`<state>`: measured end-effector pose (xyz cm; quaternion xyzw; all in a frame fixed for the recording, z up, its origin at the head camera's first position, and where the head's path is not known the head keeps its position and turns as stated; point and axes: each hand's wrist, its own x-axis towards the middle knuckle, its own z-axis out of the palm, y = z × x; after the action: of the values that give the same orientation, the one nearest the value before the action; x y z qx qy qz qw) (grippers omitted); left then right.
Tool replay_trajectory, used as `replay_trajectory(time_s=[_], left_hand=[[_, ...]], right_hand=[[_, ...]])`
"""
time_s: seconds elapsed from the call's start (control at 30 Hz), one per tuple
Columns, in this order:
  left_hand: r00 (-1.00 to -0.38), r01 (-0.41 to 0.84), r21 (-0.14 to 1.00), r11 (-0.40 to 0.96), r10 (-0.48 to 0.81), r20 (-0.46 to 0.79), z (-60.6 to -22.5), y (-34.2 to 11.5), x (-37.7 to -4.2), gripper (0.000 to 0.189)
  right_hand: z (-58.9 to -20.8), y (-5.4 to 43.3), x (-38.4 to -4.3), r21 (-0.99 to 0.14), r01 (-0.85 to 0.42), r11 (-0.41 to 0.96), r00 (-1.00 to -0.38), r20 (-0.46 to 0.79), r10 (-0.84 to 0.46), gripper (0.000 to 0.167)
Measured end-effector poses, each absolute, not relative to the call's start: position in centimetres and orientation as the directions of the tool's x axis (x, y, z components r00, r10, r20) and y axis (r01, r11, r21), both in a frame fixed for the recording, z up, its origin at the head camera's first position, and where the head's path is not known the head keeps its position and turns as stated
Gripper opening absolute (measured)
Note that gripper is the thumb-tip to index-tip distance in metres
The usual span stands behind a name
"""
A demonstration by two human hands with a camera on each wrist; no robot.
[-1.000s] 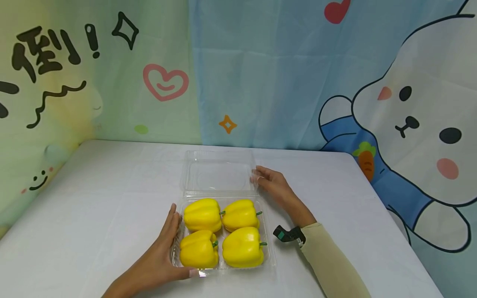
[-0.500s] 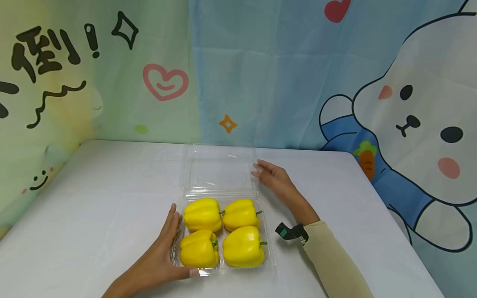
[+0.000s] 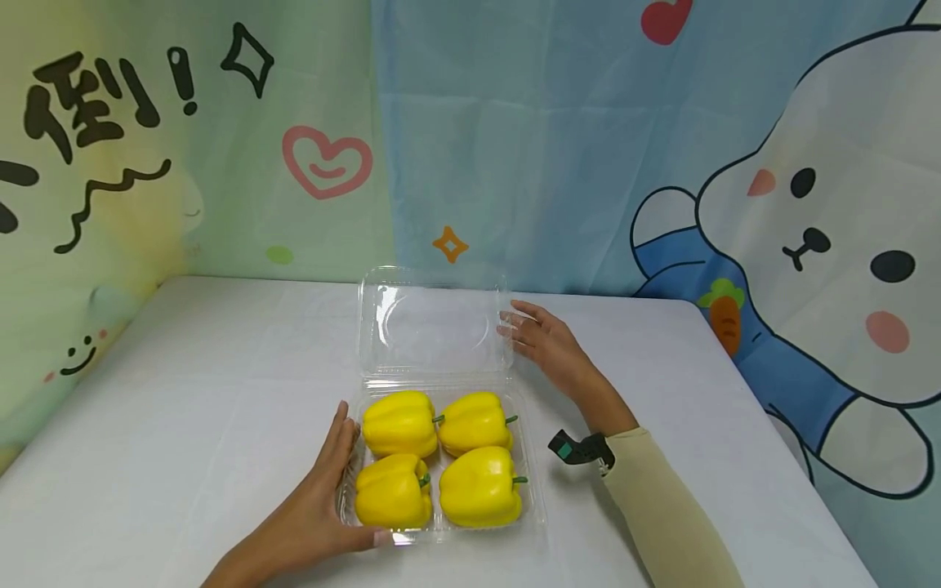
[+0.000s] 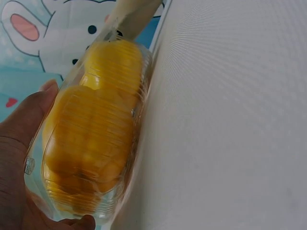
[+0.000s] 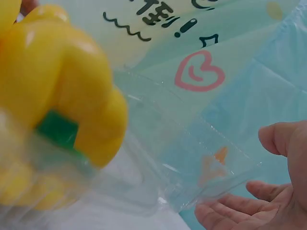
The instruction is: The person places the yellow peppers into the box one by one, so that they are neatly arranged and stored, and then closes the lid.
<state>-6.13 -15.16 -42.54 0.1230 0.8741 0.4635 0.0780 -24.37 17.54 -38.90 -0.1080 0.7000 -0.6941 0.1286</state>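
Observation:
A clear plastic clamshell box (image 3: 441,535) lies on the table with several yellow bell peppers (image 3: 479,487) in its base, their green stems pointing right. Its see-through lid (image 3: 434,327) is folded back, tilted up with its far edge raised. My left hand (image 3: 316,506) rests on the box's front left corner, fingers straight along the left side and thumb at the front edge. At the lid's right edge is my right hand (image 3: 555,351), fingers spread. The right wrist view shows its fingertips (image 5: 211,215) at the lid's edge and its thumb apart from it.
A white cloth covers the table (image 3: 184,425). Behind it hangs a printed cloth backdrop (image 3: 544,163) with cartoon figures. A black wrist camera (image 3: 581,449) sits at the right sleeve (image 3: 669,506).
The lid's far edge has risen, with my right hand moving up and away alongside it. My left hand and the peppers have stayed put.

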Motion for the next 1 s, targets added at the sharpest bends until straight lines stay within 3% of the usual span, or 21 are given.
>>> replay_trajectory(time_s=[0.3,0.57,0.8,1.0], left_hand=[[-0.956,0.118,0.825,0.553,0.288,-0.056,-42.5,-15.0,-6.1,0.139],[-0.954,0.141,0.832,0.537,0.297,-0.03,-42.5,-15.0,-6.1,0.14],[-0.955,0.14,0.833,0.536,0.295,-0.029,-42.5,-15.1,-6.1,0.14],[-0.952,0.173,0.832,0.527,0.308,0.003,-42.7,-15.1,-6.1,0.138]], right_hand=[[-37.6,17.6,-24.1,-0.999,0.009,0.035,-0.948,-0.019,-0.319,0.056],[-36.0,17.7,-23.2,-0.992,-0.099,0.083,-0.934,0.064,-0.351,0.064],[-34.6,17.7,-22.4,-0.988,-0.145,0.06,-0.926,0.114,-0.36,0.059],[-34.4,17.9,-21.6,-0.984,-0.174,0.026,-0.91,0.151,-0.386,0.067]])
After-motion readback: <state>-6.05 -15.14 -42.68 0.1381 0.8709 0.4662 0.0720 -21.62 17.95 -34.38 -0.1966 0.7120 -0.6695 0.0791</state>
